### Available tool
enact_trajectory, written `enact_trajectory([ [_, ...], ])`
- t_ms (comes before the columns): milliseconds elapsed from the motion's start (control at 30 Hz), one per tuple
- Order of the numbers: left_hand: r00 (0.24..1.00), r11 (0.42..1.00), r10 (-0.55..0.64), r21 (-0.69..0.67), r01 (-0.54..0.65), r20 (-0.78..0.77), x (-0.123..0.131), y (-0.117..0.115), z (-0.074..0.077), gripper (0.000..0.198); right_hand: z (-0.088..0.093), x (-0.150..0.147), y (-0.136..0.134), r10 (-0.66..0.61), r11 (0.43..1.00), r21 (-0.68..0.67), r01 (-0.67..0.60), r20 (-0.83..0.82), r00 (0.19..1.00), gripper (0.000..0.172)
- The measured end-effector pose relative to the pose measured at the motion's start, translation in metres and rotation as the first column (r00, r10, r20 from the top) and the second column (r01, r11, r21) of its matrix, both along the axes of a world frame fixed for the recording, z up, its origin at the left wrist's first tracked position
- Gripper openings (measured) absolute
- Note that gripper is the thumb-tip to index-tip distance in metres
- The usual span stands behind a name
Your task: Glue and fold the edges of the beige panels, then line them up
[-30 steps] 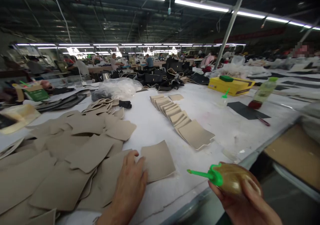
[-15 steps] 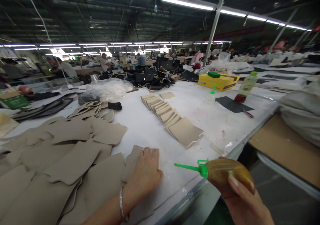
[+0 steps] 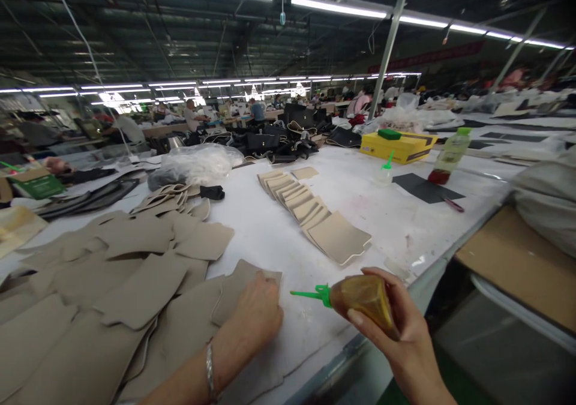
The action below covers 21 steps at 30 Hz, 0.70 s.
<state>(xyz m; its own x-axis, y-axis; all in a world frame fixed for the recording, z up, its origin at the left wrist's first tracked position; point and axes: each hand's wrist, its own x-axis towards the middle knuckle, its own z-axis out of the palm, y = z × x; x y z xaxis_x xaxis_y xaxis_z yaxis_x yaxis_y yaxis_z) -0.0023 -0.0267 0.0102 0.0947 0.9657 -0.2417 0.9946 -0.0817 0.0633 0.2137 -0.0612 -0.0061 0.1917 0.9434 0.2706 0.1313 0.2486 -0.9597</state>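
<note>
My right hand (image 3: 400, 327) is wrapped around a squeeze glue bottle (image 3: 360, 297) with amber liquid inside and a thin green nozzle. The bottle lies nearly level, its tip pointing left, a short way from my left hand (image 3: 258, 309). With fingers curled, my left hand grips a taupe leather-like panel (image 3: 238, 279) near its right edge; its fingertips are partly hidden. Many similar loose panels (image 3: 135, 285) are heaped to the left. Beyond my hands, a fanned row of beige panels (image 3: 339, 237) overlaps across the white table (image 3: 252, 231).
Toward the back right are a yellow box (image 3: 396, 147), a green-capped bottle (image 3: 450, 156), a small green-nozzled bottle (image 3: 387, 168) and a black sheet (image 3: 423, 187). Clear plastic (image 3: 198, 164) and black bags (image 3: 265, 141) lie behind. A cardboard piece (image 3: 522, 261) is past the table's right edge.
My right hand has brought the glue bottle leftward, closer to the left hand and the panel. The bottle's body looks more squeezed in. My left hand has shifted slightly with the panel.
</note>
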Motion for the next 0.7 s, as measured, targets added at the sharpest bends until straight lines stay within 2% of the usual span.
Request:
enact_trajectory([
  [233,0.992,0.996,-0.089,0.034,0.087,0.09,-0.012,0.003,-0.008,0.035,-0.001,-0.015,0.013,0.022,0.998,0.061,-0.033,0.159,0.987,0.053],
  [400,0.965,0.99,-0.139,0.064,0.128,0.222,-0.023,0.007,-0.007,0.034,-0.004,-0.021,0.024,0.097,0.988,0.087,-0.128,0.294,0.951,0.053],
  [533,0.954,0.987,-0.157,0.08,0.141,0.257,-0.029,0.008,-0.01,0.038,-0.007,-0.028,0.035,0.151,0.978,0.085,-0.192,0.354,0.923,0.053],
  [700,0.943,0.987,-0.162,0.07,0.148,0.29,-0.031,0.008,-0.012,0.046,-0.01,-0.032,0.042,0.125,0.973,0.12,-0.196,0.438,0.89,0.052],
])
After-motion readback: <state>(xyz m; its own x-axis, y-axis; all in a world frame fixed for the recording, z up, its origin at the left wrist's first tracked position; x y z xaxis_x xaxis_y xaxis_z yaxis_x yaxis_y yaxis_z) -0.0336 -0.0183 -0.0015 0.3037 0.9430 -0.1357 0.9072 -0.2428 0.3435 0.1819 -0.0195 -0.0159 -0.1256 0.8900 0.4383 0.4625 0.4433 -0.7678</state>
